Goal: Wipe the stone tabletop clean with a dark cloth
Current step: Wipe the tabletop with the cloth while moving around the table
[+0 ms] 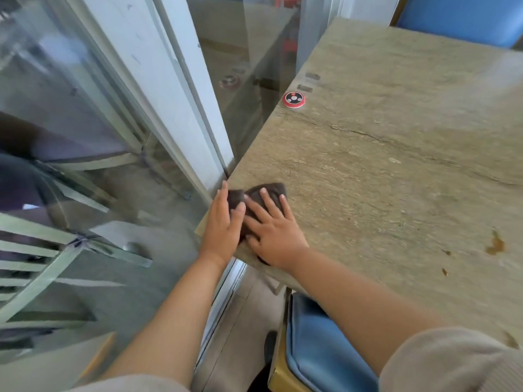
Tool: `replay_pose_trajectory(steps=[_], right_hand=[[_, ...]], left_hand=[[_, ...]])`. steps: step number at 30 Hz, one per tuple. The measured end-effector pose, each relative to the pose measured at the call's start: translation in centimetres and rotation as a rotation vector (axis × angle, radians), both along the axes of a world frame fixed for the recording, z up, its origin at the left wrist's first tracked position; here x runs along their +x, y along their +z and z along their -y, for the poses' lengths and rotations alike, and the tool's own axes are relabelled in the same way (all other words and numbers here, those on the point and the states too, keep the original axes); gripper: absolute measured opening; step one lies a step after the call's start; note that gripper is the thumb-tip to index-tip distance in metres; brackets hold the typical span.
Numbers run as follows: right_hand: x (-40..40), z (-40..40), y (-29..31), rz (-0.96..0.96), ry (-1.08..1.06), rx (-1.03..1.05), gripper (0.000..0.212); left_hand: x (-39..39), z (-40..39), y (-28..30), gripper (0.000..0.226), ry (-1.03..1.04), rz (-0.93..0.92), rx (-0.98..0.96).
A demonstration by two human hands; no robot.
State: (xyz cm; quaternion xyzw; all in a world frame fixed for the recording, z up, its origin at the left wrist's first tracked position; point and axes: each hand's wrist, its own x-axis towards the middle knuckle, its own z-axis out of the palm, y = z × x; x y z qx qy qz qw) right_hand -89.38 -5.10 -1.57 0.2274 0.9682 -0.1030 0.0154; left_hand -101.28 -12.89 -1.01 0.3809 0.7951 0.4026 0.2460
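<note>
The grey-green stone tabletop (396, 154) fills the right half of the view. A dark brown cloth (270, 190) lies flat at its near left corner. My left hand (223, 222) presses on the cloth's left part at the table's edge, fingers together. Beside it, my right hand (273, 227) lies flat with fingers spread over the cloth's right part. The two hands touch and hide most of the cloth. A brown stain (495, 244) marks the tabletop at the right, with smaller specks (445, 271) below it.
A round red and black call button (294, 99) sits near the table's left edge. A glass wall with a white frame (181, 89) runs along that edge. One blue cushioned chair (319, 352) stands under the near edge, another blue chair (464, 18) at the far side.
</note>
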Motion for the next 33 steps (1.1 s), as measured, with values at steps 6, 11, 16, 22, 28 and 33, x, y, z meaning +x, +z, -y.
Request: replay_pose_trajectory(steps=[6,11,16,22,28,33], right_hand=[[7.2,-3.8,-0.6,-0.005,0.375,0.005,0.054],[4.8,-2.7,0.1,0.018,-0.193,-0.005,0.058],[10.6,0.5,-0.6,0.002,0.356,0.049,0.051],[16.5,-6.1,-0.6,0.051,-0.03,0.094,0.053],[16.2,-5.5,0.0,0.087,-0.556,0.018,0.057],[21.2,-0.4,0.4,0.114,0.1,0.018,0.051]], left_hand=[[0.5,-0.5,-0.3,0.091,-0.033,-0.137,-0.059],[1.5,-1.1,-0.6,0.091,-0.01,-0.199,-0.075],[3.8,-1.8,-0.6,0.085,-0.056,-0.296,-0.136],[8.5,-4.7,-0.5,0.062,-0.307,-0.435,-0.253],[10.2,-5.4,-1.1,0.071,-0.368,-0.576,-0.401],[11.2,-6.1,-0.5,0.073,-0.347,-0.534,-0.45]])
